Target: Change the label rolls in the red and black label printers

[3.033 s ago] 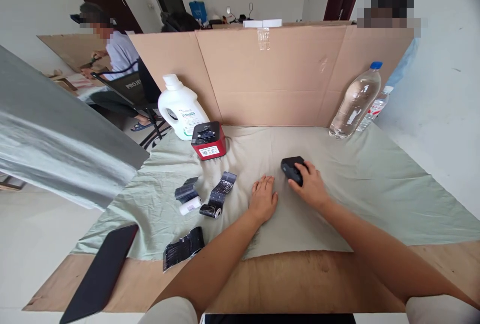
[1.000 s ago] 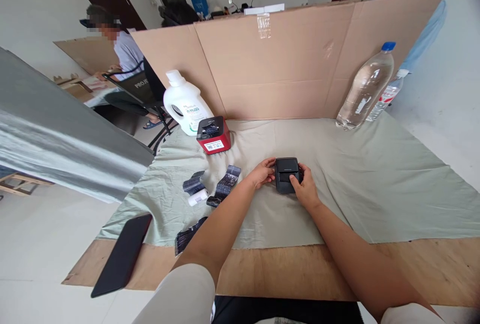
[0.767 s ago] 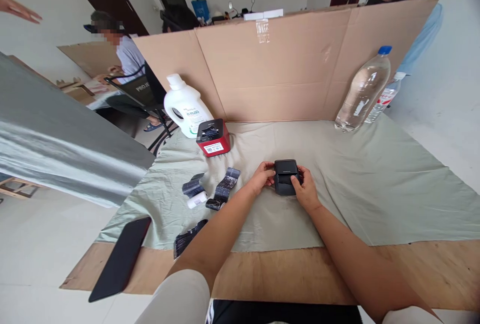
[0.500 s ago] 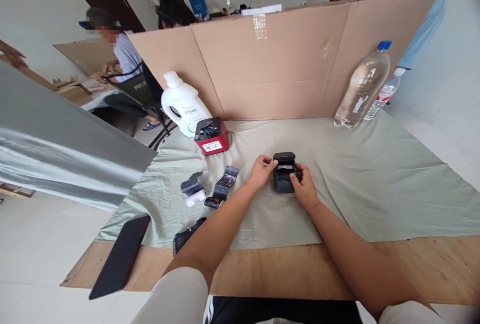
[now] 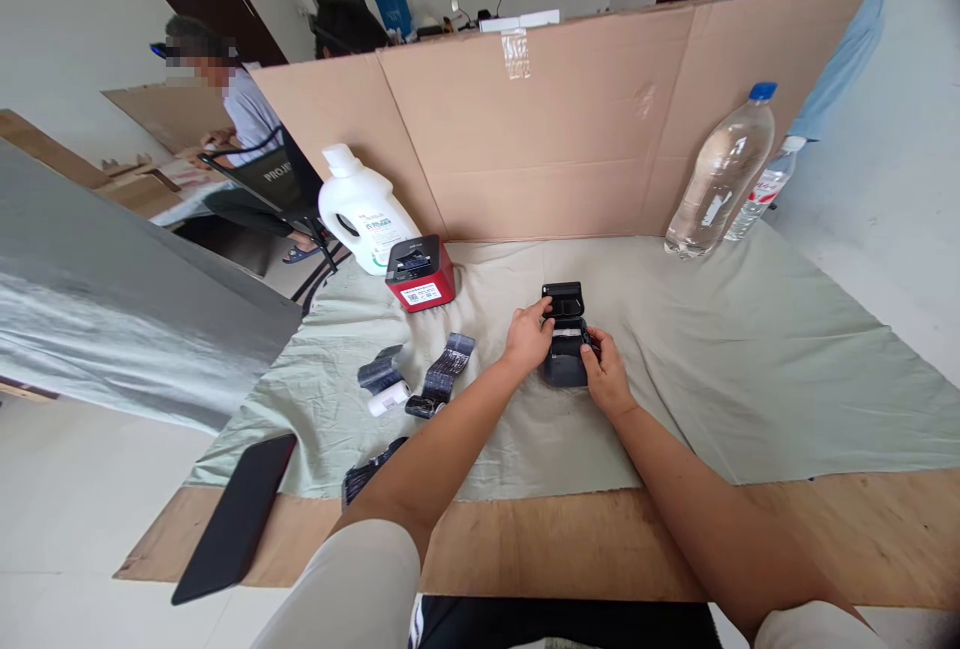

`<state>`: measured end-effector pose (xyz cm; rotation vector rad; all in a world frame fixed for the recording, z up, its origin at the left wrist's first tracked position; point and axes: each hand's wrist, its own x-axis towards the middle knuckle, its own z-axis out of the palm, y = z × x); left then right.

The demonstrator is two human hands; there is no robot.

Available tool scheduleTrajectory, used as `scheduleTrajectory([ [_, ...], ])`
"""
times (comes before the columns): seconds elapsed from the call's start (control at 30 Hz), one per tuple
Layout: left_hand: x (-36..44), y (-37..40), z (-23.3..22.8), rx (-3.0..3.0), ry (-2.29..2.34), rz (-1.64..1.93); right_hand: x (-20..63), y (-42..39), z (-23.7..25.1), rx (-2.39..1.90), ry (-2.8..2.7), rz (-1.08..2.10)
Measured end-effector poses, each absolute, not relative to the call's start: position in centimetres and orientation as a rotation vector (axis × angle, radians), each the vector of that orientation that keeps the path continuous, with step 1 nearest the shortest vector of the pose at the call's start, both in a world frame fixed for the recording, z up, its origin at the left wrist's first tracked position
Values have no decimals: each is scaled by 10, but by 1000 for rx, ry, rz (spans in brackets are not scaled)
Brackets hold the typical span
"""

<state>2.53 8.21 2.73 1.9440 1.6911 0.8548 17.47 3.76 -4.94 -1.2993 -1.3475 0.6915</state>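
Note:
A small black portable printer (image 5: 566, 365) stands on the cloth in front of me, its lid (image 5: 564, 300) swung back and a pale strip showing across the opening. My left hand (image 5: 529, 337) is at its left side, with fingers on the lid's edge and the thumb near the body. Wrapped round the right side of the body is my right hand (image 5: 606, 372), thumb on the front top edge. The inside of the printer is too dark to make out fully.
Left of my arm lie a white paper roll (image 5: 388, 399) and dark printed strips (image 5: 448, 367). Behind them stand a red-and-black box (image 5: 421, 274) and a white detergent jug (image 5: 367, 209). Water bottles (image 5: 721, 179) lean near a cardboard screen (image 5: 525, 139). A black slab (image 5: 236, 519) overhangs the table edge.
The printer's lid has swung further back, so its underside shows. My left fingers have moved up with the lid; my right hand keeps its hold on the body.

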Motion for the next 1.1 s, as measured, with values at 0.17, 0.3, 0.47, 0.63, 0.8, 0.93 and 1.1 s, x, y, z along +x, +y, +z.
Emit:
scheduleTrajectory([
  [0.17, 32, 80, 33, 2131, 1551, 753, 175, 38, -49, -1297, -1349, 686],
  [0.3, 38, 93, 38, 2116, 1447, 620, 175, 38, -49, -1305, -1350, 690],
  [0.47, 53, 111, 39, 2164, 1497, 448, 176, 39, -51, -1299, -1361, 655],
  [0.63, 58, 105, 41, 2215, 1532, 400, 176, 39, -49, -1304, -1380, 645],
  [0.8, 44, 95, 45, 2235, 1556, 397, 177, 37, -45, -1310, -1389, 668],
  [0.93, 39, 92, 42, 2229, 1532, 493, 177, 37, -46, -1295, -1410, 676],
  [1.1, 36, 96, 42, 2153, 1435, 626, 177, 36, -48, -1294, -1470, 644],
])
